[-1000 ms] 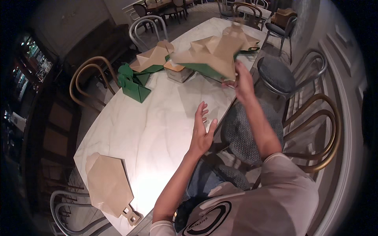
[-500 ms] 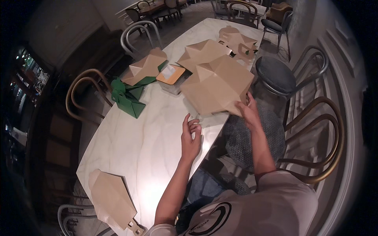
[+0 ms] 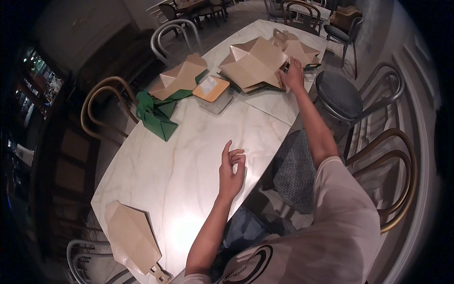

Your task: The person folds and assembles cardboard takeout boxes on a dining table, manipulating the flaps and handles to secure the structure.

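"Any lettering in view?"

"Yes, on the front of the person's pale T-shirt (image 3: 302, 258): one line of small dark capital letters (image 3: 239, 273), set within a thick dark oval ring (image 3: 268, 258)."

"Is anything else marked?"

"The clear box (image 3: 218, 105) on the tabletop (image 3: 189, 142) has a white, label-like rectangle (image 3: 208, 84) on its orange-brown lid (image 3: 222, 90). Any writing there is too small to read."
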### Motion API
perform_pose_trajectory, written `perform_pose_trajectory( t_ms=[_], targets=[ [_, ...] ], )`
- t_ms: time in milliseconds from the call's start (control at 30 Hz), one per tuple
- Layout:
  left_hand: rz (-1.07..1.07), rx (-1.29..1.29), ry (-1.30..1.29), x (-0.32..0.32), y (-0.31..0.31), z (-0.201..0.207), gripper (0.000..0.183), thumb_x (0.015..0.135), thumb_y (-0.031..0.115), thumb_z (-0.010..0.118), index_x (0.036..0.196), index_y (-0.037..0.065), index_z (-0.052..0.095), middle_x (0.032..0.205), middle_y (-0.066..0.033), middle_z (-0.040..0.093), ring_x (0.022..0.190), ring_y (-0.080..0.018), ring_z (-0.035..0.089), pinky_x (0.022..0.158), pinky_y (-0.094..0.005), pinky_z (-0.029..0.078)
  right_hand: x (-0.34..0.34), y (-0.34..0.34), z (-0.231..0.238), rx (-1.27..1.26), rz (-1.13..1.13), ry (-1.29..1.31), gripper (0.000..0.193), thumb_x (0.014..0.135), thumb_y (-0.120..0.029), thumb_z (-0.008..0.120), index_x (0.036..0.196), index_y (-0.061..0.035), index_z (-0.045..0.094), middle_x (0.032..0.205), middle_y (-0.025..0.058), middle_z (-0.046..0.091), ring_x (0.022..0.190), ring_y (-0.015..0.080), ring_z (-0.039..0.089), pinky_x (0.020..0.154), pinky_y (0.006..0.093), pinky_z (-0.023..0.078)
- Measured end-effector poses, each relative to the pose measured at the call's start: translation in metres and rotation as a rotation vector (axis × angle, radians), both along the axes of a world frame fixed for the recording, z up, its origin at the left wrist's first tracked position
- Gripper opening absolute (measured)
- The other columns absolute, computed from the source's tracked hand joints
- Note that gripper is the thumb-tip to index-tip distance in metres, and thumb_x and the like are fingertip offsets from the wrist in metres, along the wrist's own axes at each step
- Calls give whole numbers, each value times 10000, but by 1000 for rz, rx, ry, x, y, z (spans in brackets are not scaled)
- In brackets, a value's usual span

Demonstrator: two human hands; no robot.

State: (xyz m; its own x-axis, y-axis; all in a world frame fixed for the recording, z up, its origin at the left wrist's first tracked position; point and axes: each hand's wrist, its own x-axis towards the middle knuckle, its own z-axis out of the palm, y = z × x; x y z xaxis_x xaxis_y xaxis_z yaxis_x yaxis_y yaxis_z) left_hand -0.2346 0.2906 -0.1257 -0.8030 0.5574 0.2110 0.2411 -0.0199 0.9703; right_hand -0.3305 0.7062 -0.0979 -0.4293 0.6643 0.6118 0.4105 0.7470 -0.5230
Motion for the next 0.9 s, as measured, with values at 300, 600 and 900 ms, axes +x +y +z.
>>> perform_pose_trajectory(
  t_ms=[300,600,900],
  targets=[
    [14,23,-18,-2,-2,-6,622,1014,49,580,1573,24,310,1214,-152,668,1033,-198,678,952,-349,530,42,18,20,536,58,-98,572,836,-192,706,1396,-148,593,1361,166,612,1424,354,435,1217,599,183],
    [-30,29,-74,-5,1,-3,618,1025,71,598,1572,22,316,1171,-139,672,1033,-197,674,972,-350,524,99,192,64,608,-264,-633,235,941,-193,561,1047,-167,770,1037,75,729,1045,317,672,1012,523,445],
    [-131,226,-480,-22,9,6,606,1090,306,503,1583,39,273,1284,-194,621,1087,-267,676,969,-416,564,196,85,268,785,261,9,307,862,-10,677,1135,-127,753,1200,76,727,1206,302,629,1064,477,458]
  ],
)
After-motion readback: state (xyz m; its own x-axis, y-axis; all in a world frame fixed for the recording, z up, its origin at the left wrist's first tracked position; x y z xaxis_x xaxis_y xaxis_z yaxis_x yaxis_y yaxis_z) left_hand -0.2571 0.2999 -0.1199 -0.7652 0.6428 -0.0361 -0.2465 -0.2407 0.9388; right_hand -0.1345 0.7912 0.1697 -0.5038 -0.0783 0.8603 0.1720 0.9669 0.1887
